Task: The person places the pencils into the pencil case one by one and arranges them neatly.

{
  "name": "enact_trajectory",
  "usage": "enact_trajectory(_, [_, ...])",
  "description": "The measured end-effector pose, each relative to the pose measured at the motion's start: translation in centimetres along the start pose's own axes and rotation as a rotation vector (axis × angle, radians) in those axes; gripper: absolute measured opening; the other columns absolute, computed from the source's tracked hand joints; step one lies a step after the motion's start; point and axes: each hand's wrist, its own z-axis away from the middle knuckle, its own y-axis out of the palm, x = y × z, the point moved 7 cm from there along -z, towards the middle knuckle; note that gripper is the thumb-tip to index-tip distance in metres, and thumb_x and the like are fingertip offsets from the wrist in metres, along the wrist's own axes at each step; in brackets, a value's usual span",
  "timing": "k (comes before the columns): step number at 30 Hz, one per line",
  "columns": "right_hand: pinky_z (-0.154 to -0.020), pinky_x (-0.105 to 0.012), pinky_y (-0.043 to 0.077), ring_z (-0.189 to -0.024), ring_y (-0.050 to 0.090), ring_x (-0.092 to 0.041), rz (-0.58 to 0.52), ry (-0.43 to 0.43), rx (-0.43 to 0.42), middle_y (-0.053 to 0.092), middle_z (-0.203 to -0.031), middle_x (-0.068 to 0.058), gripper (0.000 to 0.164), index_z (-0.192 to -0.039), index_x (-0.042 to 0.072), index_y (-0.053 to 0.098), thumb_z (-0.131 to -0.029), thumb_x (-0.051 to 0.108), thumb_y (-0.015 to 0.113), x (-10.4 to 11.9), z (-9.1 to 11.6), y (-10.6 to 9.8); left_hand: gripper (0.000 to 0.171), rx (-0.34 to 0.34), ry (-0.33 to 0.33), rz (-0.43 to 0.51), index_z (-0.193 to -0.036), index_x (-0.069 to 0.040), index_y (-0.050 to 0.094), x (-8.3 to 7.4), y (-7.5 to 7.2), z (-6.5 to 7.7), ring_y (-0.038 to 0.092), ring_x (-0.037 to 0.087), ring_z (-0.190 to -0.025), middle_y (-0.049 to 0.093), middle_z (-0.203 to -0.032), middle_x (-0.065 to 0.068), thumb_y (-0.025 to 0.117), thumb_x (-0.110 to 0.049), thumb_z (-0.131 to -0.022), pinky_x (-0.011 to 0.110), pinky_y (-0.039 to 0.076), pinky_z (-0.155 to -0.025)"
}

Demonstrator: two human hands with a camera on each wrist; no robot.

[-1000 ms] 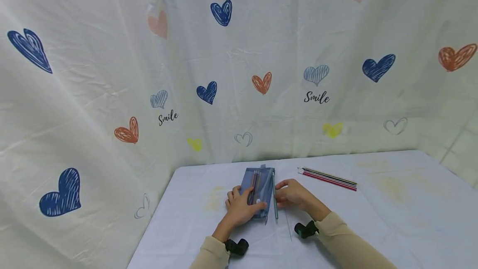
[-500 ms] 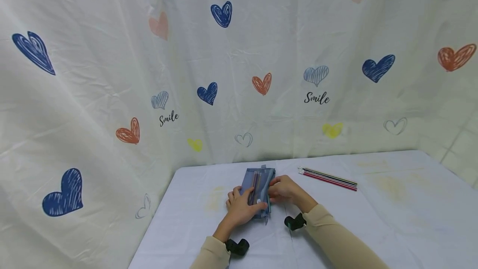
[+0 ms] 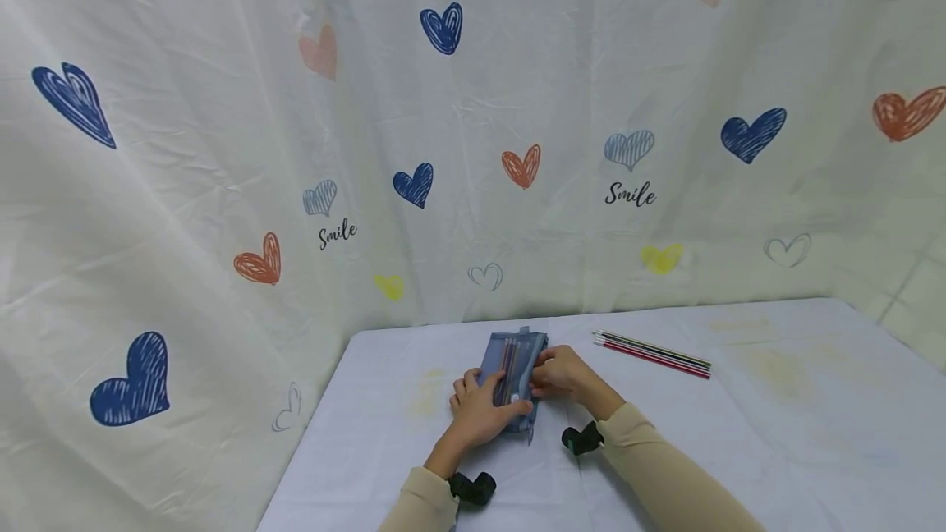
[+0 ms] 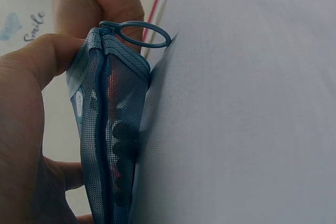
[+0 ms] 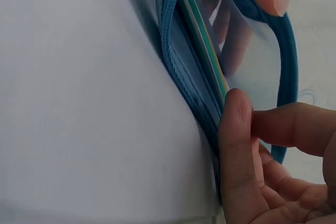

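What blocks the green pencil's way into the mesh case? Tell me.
Nothing visible: the zipper edges of the mesh case stand apart, and the green pencil lies between them, by the right hand.

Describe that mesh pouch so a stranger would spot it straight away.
Find the white table below the heart-print curtain. Left of the loose pencils lies a blue pouch, left hand on top, right hand at its opening. Unlike those slim pencils, it's broad, see-through mesh with a zip.

case (image 4: 94,145) see-thru mesh, w/ ribbed fabric zip tape (image 5: 288,61); pull ring (image 4: 169,39) smooth, looks plastic. tablecloth (image 4: 247,103) matt, lightly creased. backdrop (image 3: 185,138) smooth-ish w/ slight sheen, wrinkled. sleeves (image 3: 672,466) matt fabric.
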Motion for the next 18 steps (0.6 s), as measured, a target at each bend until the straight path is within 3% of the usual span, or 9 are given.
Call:
enact_trajectory(4, [-0.065,-0.032,0.06,-0.068,0.067,-0.017,0.08,-0.052,0.003,0.067,-0.089,-0.015,0.037,-0.126,-0.008,0.058,-0.089,-0.004,0.065,0.2,0.7,-0.8,0.091,-0.004,-0.002,0.0,-0.15,-0.015,0.053,0.0,0.1,-0.1,0.028,0.039,-0.131,0.031,-0.154,0.024,0.072,-0.068,-0.078,0.06,0.024,-0.101])
enact_trajectory(10, [-0.07,-0.033,0.059,-0.073,0.067,-0.016,0.261,-0.198,0.016,0.071,-0.091,-0.011,0.03,-0.118,-0.005,0.066,-0.09,0.006,0.068,0.6,1.6,-3.3,0.09,0.004,-0.009,-0.001,-0.151,-0.018,0.052,0.2,0.2,-0.1,0.027,0.039,-0.133,0.03,-0.155,0.023,0.072,-0.067,-0.079,0.061,0.024,-0.103])
enact_trajectory(18, [-0.075,-0.035,0.06,-0.083,0.067,-0.02,0.292,-0.299,0.074,0.07,-0.1,-0.014,0.034,-0.126,-0.005,0.062,-0.096,0.012,0.067,0.3,2.9,-7.8,0.088,0.01,0.001,-0.006,-0.151,-0.018,0.051,0.1,0.2,0.0,0.027,0.04,-0.134,0.03,-0.156,0.024,0.073,-0.066,-0.08,0.063,0.023,-0.103])
